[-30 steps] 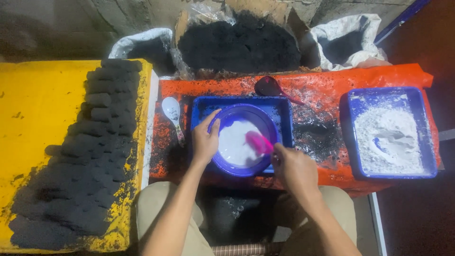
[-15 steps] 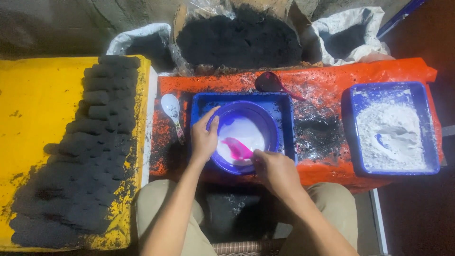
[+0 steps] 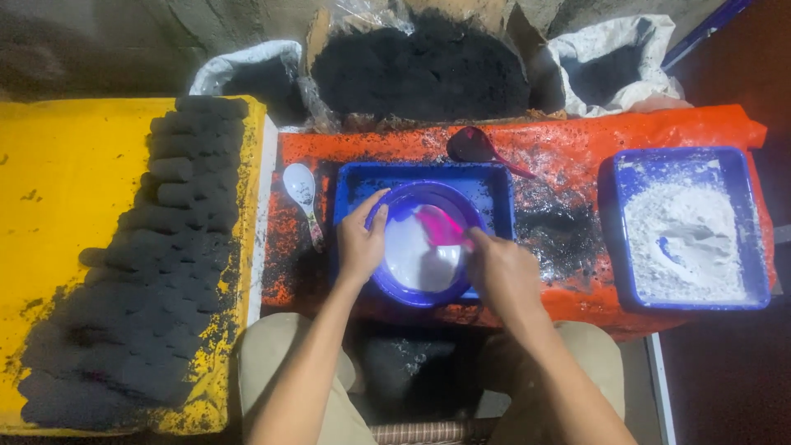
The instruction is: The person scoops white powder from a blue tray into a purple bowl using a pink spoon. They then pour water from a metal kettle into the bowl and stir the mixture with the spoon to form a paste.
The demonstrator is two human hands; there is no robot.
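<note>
Hands at a mixing station, seen from above. Left hand [image 3: 360, 243] grips the nine o'clock rim of a round purple bowl [image 3: 395, 288], thumb inside the rim and fingers [image 3: 372, 203] curled over its outer edge, clamped on the bowl. Right hand [image 3: 504, 276] sits at the bowl's three o'clock side, its fingers closed around the handle of a pink spoon [image 3: 439, 227]; the spoon's blade lies over the white mixture [image 3: 420, 259] inside the bowl, toward twelve o'clock. The bowl stands within a blue rectangular tray [image 3: 494, 185], which rests at the middle of an orange-covered tabletop [image 3: 568, 140] dusted with black and white powder.

At ten o'clock from the bowl, just outside the blue tray, lies a white spoon [image 3: 301, 188]. At one o'clock, near the tray's far corner, lies a dark red scoop [image 3: 474, 147]. At three o'clock, well apart from the bowl, a second blue tray [image 3: 741, 165] holds white powder [image 3: 684, 227].

At nine o'clock, a yellow surface [image 3: 66, 198] carries rows of black cylindrical briquettes [image 3: 177, 206] and loose black powder. At twelve o'clock, beyond the tabletop, open sacks hold black powder [image 3: 420, 70]. The person's knees in beige trousers [image 3: 272, 354] show at six o'clock.
</note>
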